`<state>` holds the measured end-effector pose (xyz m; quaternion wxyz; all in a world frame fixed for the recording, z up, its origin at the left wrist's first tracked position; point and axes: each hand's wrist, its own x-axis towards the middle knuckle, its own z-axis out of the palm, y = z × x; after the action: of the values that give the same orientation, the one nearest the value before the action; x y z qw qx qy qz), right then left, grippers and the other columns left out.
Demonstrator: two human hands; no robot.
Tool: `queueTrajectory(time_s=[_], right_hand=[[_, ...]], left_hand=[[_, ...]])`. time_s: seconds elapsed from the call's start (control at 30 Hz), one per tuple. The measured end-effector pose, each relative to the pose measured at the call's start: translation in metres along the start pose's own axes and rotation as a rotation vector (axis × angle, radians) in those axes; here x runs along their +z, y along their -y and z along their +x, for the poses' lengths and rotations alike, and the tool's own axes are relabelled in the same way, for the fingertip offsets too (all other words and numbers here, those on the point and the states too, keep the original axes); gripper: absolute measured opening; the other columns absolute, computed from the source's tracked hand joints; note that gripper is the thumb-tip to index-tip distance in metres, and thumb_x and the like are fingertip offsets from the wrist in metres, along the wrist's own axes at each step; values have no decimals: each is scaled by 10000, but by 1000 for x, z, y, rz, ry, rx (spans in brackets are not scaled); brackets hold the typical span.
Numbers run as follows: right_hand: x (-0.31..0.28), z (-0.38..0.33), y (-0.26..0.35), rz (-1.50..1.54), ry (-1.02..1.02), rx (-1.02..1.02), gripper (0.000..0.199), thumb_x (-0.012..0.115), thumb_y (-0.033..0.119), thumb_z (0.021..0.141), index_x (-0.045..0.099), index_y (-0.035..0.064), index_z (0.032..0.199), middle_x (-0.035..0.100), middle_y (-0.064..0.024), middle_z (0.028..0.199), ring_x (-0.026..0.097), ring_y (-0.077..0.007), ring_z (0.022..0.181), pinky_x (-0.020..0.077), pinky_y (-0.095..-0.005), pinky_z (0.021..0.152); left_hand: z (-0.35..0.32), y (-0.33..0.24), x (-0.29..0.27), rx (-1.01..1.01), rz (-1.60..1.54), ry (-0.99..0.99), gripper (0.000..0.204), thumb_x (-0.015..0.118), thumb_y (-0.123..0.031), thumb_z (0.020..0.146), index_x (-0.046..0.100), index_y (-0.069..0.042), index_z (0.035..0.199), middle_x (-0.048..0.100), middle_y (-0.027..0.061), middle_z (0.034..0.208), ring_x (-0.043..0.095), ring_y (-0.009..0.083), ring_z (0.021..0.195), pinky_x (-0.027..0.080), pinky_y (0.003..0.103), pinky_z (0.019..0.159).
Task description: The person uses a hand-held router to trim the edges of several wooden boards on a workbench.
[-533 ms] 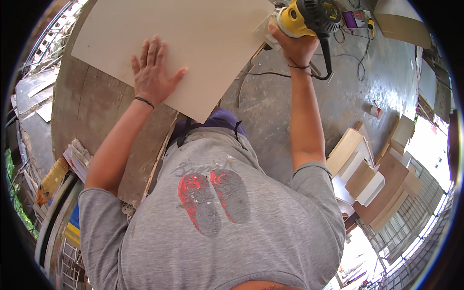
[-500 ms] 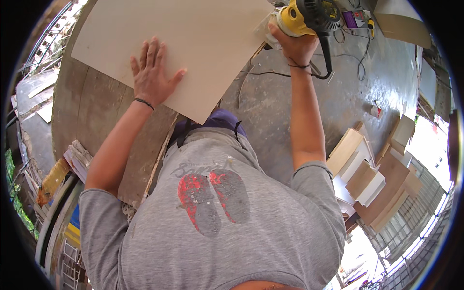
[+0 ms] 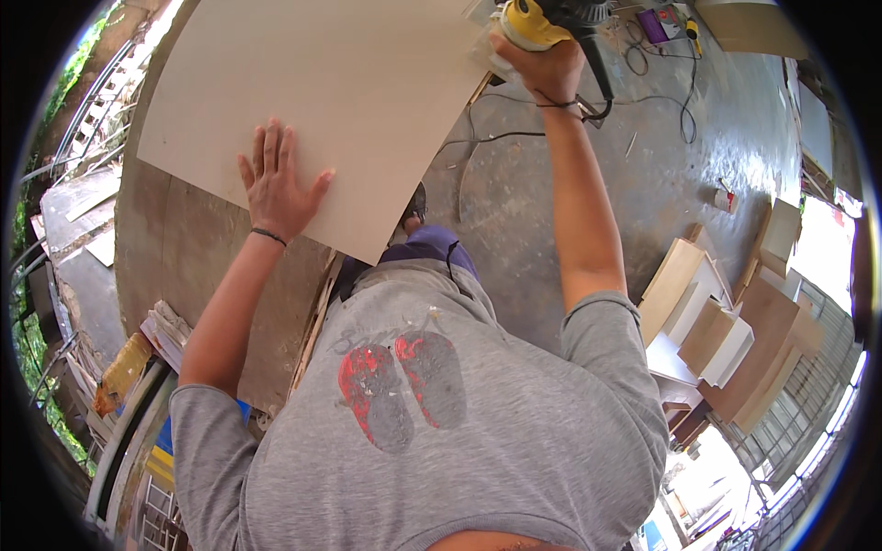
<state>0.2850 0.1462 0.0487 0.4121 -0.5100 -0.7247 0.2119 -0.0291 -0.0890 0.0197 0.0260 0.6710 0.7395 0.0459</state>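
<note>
A large pale flat panel (image 3: 303,83) lies on a worn wooden workbench (image 3: 197,239), its near corner reaching toward my waist. My left hand (image 3: 283,188) rests flat on the panel near its left front edge, fingers spread. At the panel's right edge, toward the far side, my right hand (image 3: 542,69) is wrapped round a yellow-and-black trim router (image 3: 528,26). The router's clear base sits at that edge, and its top is cut off by the picture's upper rim. A black cord (image 3: 602,78) runs from it past my wrist.
On the grey concrete floor (image 3: 514,184) lie looping cables, a purple box (image 3: 654,26), a yellow-handled tool (image 3: 693,35) and a small can (image 3: 724,199). Wooden box parts (image 3: 694,312) are stacked at right. Scrap wood (image 3: 165,331) sits left of the bench.
My right hand and the router have moved farther away along the panel's right edge. My left hand stays flat on the panel. The whole view has shifted a little.
</note>
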Motion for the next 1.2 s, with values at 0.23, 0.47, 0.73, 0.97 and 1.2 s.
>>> queueTrajectory(time_s=[0.23,0.47,0.73,0.97,1.2], right_hand=[[4,5,-6,94,-89,-90,561,866,373,617,657,30,1009,706,-103,946,685,-225,875,544,-335,773],[-1,26,-23,67,-117,-86,609,868,410,610,656,36,1042,704,-120,967,682,-256,906,540,-364,794],[-59,4,-28,89,-243,-46,482,864,342,645,685,55,988,714,-81,936,690,-207,873,545,-328,773],[-101,-72,-7,251,-221,62,428,860,156,675,668,48,1042,701,-36,985,671,-137,862,548,-307,749],[-69,-154,19,106,41,-7,639,857,168,697,535,58,1238,620,-43,1168,593,-191,1039,466,-346,944]], left_hand=[[-3,3,3,19,-10,-22,842,567,-562,846,292,-70,1472,197,121,1573,142,315,1461,95,606,1127],[-1,5,2,25,-23,-9,875,577,-571,828,283,-60,1475,182,142,1575,122,331,1464,78,608,1128],[7,-19,11,236,-133,2,834,595,-568,824,356,-55,1437,225,142,1562,148,333,1461,64,664,1089],[125,-153,36,377,-251,33,605,635,-339,798,486,-98,1333,306,122,1518,216,299,1436,125,680,1078],[222,-189,37,402,-347,-58,175,632,-259,815,655,-95,871,636,76,948,591,284,957,385,495,938]])
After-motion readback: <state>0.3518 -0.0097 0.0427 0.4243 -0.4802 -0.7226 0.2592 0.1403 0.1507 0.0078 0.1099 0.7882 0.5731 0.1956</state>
